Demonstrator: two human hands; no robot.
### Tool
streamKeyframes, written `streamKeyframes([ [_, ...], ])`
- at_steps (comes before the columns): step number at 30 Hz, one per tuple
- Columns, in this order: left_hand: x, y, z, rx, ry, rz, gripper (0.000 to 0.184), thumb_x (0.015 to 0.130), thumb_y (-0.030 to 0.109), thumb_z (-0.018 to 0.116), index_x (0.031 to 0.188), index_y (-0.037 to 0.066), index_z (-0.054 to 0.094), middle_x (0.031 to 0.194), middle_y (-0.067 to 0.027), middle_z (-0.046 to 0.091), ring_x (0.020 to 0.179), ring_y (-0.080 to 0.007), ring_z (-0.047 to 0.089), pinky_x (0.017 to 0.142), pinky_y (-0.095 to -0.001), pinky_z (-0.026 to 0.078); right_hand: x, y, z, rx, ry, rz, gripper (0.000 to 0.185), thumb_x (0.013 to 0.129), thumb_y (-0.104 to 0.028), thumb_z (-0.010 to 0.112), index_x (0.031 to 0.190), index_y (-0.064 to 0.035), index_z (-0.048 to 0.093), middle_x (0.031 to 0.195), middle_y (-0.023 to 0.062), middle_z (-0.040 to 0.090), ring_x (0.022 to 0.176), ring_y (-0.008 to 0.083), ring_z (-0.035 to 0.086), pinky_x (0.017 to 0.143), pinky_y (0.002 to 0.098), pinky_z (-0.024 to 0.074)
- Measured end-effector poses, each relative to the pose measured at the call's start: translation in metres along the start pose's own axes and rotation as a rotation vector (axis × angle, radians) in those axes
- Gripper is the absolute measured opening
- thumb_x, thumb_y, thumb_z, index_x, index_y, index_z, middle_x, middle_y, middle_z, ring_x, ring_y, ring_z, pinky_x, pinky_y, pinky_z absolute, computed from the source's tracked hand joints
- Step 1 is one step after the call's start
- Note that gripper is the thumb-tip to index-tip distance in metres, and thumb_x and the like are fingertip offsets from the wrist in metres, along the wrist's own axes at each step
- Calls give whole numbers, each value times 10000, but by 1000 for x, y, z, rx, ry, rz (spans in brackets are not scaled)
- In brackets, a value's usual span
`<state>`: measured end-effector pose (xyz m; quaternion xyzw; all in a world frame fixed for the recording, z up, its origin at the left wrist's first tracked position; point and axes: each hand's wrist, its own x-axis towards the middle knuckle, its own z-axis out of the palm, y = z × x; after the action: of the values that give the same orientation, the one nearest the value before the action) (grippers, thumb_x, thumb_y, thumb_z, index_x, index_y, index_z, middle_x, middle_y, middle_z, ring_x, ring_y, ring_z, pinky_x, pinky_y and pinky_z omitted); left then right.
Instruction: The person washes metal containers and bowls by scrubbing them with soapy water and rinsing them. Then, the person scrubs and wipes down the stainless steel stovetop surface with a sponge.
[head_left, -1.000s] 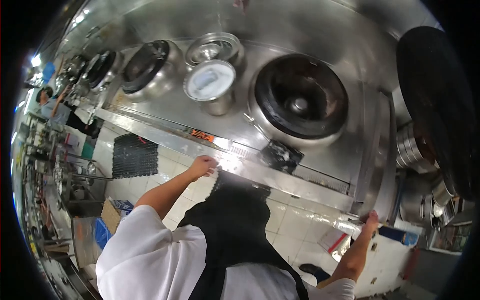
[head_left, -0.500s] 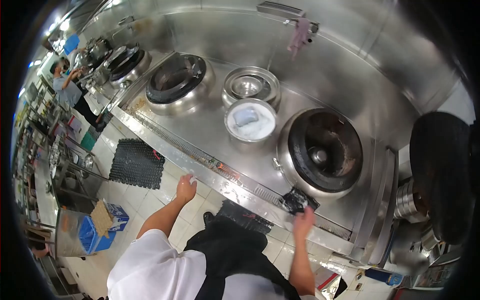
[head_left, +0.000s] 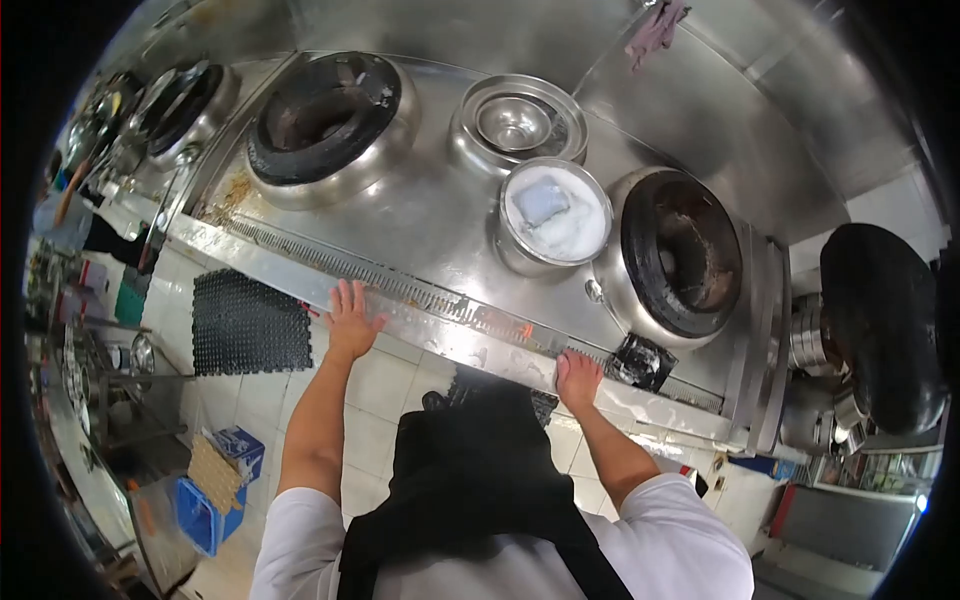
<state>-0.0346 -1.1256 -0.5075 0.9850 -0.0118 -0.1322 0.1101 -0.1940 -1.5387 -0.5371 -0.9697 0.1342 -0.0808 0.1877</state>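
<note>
My left hand (head_left: 350,322) rests with fingers spread on the front rim of the steel stove counter (head_left: 420,255). Farther right on the same rim, my right hand (head_left: 578,380) lies with its fingers flat and nothing in them. Just beside it is a black, squarish object with white foam on it (head_left: 642,362), lying over the slotted drain channel (head_left: 400,290); its kind is unclear. A steel pot (head_left: 530,255) of white suds stands behind, with a pale blue-grey block-like piece (head_left: 541,200) in the foam.
A wok burner (head_left: 670,260) stands right of the pot, another burner (head_left: 325,120) to the left. Steel bowls (head_left: 513,125) sit nested behind the pot. A large black wok (head_left: 880,330) stands at far right. Below are a black floor mat (head_left: 250,325) and a blue bin (head_left: 197,515).
My right hand has let go of the black object, which now lies on the drain channel. My left hand has come onto the counter rim, fingers spread. The view has shifted.
</note>
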Motion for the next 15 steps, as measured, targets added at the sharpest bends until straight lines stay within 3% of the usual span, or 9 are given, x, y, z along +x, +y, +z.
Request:
streamKeyframes([
  [2,18,-14,0,-29,24,-38,944,781,588,552,1455,96,108,1505,-203,20,1377,-418,22,997,-691,131,20,-3,-1,175,34,80,342,846,-203,540,1148,-42,541,1149,171,551,1099,352,472,977,457,330],
  [4,27,-19,-12,-22,1,-82,980,764,620,551,1455,90,101,1501,-216,5,1377,-421,10,982,-709,124,57,-30,-26,154,203,46,338,822,-122,550,1140,-7,540,1147,211,548,1090,382,479,962,438,357],
  [6,37,-22,-19,-9,-53,-129,1011,760,666,519,1453,76,80,1498,-224,-32,1375,-424,-18,987,-702,124,101,-64,-64,226,416,-5,314,827,-113,543,1123,-7,554,1123,211,558,1080,372,491,956,433,365],
  [8,43,-26,-25,-21,-85,-175,1017,763,680,503,1452,71,70,1497,-224,-46,1374,-425,-30,989,-699,121,137,-87,-98,392,480,-12,311,826,-108,547,1116,4,557,1126,212,558,1089,364,491,958,426,368],
  [10,58,-42,-29,64,-137,-193,1015,770,693,482,1452,68,62,1494,-230,-61,1373,-428,-54,1001,-689,112,181,-114,-115,674,239,131,343,819,-132,563,1140,-11,552,1134,211,557,1104,340,498,945,425,389],
  [13,70,-44,-44,72,-207,-214,996,770,686,490,1453,80,93,1493,-237,-50,1363,-450,-70,1020,-669,97,231,-116,-74,454,-28,59,527,776,-149,606,1278,-87,462,1313,225,427,1200,392,424,970,426,394],
  [15,81,-44,-51,75,-240,-251,954,772,684,487,1452,108,146,1499,-220,-42,1357,-463,-81,1015,-676,87,246,-154,-73,172,-175,53,665,744,-158,630,1352,-159,363,1414,220,262,1260,448,319,994,469,372],
])
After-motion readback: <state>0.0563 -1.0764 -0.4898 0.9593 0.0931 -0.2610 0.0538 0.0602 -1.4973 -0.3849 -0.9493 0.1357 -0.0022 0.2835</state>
